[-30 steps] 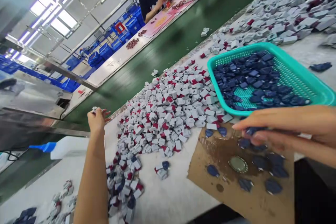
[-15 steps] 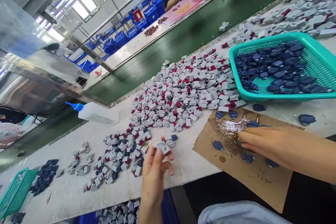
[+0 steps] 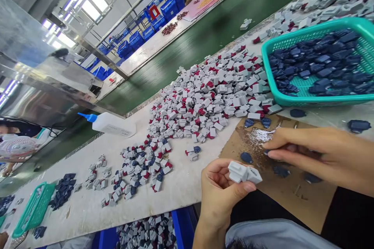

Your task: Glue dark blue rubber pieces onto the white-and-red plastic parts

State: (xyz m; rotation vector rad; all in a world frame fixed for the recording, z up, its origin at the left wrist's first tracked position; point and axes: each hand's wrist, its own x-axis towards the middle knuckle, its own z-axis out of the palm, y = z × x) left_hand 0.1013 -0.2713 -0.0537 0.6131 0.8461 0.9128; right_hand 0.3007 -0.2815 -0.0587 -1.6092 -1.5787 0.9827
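Observation:
My left hand (image 3: 222,192) holds a small grey plastic piece (image 3: 244,173) between thumb and fingers, just in front of the table edge. My right hand (image 3: 318,155) rests on a brown cardboard sheet (image 3: 295,198), its fingertips pinching a small dark blue piece (image 3: 267,151) beside a shiny wet glue patch (image 3: 257,138). More dark blue pieces (image 3: 247,157) lie scattered on the cardboard. A big heap of grey and red pieces (image 3: 216,101) covers the table behind it.
A teal basket (image 3: 295,99) of dark blue pieces stands at the right. A white glue bottle (image 3: 112,124) with a blue nozzle lies at the left. A second teal basket (image 3: 32,212) sits far left. A blue bin (image 3: 181,227) of grey pieces is below the table. Another person works across the green belt (image 3: 204,42).
My left hand came back from the far edge of the table with a grey piece and moved right, towards the cardboard. My right hand dropped onto the cardboard and stays pinching a blue piece.

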